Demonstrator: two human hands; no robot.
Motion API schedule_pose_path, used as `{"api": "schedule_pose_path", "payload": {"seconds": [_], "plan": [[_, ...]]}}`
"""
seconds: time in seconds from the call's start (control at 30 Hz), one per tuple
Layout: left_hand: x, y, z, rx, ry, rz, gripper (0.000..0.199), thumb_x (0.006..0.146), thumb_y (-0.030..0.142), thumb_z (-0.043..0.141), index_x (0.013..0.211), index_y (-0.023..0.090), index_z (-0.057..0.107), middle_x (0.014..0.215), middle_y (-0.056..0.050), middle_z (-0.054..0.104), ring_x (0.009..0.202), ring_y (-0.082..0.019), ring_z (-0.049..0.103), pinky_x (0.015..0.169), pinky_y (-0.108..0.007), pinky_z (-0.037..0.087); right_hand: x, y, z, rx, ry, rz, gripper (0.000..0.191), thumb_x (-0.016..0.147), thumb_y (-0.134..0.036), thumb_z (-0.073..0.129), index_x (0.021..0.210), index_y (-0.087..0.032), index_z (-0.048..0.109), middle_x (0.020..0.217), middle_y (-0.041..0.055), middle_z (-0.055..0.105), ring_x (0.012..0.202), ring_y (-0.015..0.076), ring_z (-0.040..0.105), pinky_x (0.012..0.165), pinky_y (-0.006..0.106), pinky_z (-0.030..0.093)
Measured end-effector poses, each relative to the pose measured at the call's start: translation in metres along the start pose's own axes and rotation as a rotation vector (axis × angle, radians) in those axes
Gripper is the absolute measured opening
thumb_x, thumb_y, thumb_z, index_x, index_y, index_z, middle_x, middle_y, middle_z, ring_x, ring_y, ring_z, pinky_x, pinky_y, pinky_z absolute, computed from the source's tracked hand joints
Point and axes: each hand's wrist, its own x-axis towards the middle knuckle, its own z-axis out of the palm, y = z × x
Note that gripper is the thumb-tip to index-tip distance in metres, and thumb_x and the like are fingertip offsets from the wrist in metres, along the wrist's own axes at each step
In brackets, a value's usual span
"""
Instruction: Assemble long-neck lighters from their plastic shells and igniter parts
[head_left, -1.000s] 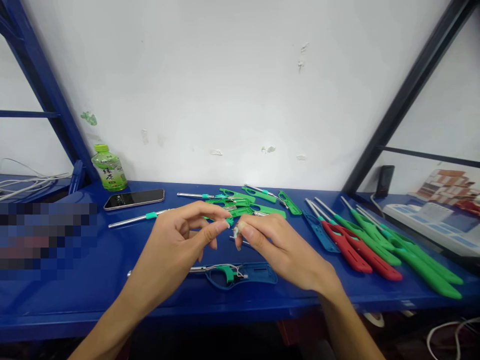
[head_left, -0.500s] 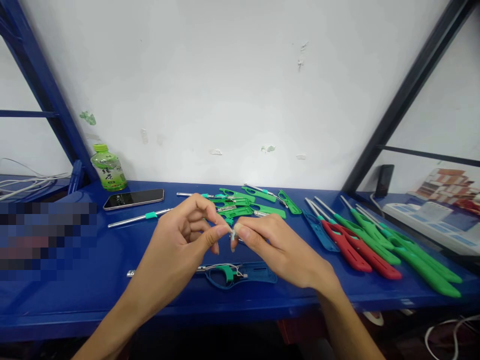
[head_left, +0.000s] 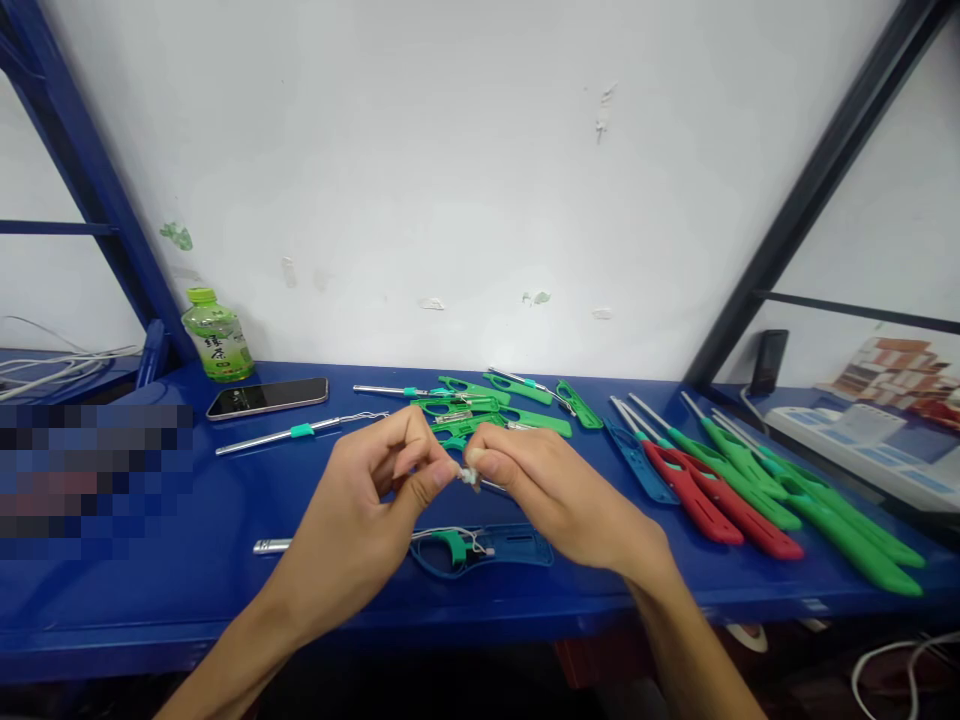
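Observation:
In the middle of the head view my left hand [head_left: 375, 505] and my right hand [head_left: 566, 495] meet fingertip to fingertip. Between them sits a small pale, whitish part [head_left: 470, 476], too small to name. My right thumb and fingers pinch it, and the left thumb and forefinger are closed at its left end. Below the hands lies an open blue lighter shell [head_left: 521, 550] with a green trigger [head_left: 452, 547], thin white wires and a metal tube [head_left: 271, 546]. Behind the fingers lie several green lighter shells [head_left: 540, 420], partly hidden.
At the right lie long lighters, red [head_left: 705, 505] and green [head_left: 847, 535], beside a blue shell [head_left: 637, 465]. A metal rod with a green collar [head_left: 301, 431], a phone [head_left: 268, 398] and a green bottle [head_left: 219, 340] are at the left. The blue table's [head_left: 150, 590] front edge runs below.
My left hand has shifted slightly down and left, uncovering more of the rod and green shells behind. The small pale part has turned between the fingertips. My right hand has hardly moved.

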Motion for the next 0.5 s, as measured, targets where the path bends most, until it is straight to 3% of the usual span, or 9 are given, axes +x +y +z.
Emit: {"api": "schedule_pose_path", "payload": {"seconds": [0.5], "plan": [[-0.003,0.002,0.000,0.080,0.023,-0.009,0.042,0.097,0.026,0.053,0.067,0.025,0.024,0.065,0.004,0.038,0.060,-0.013,0.034,0.054,-0.027,0.029,0.002,0.006,0.012,-0.221,0.074,-0.041,0.036,0.117,-0.048,0.032,0.102,-0.023,0.054,0.091,-0.0010,0.063,0.075,0.0155,0.050,0.069,0.031,0.034]]}}
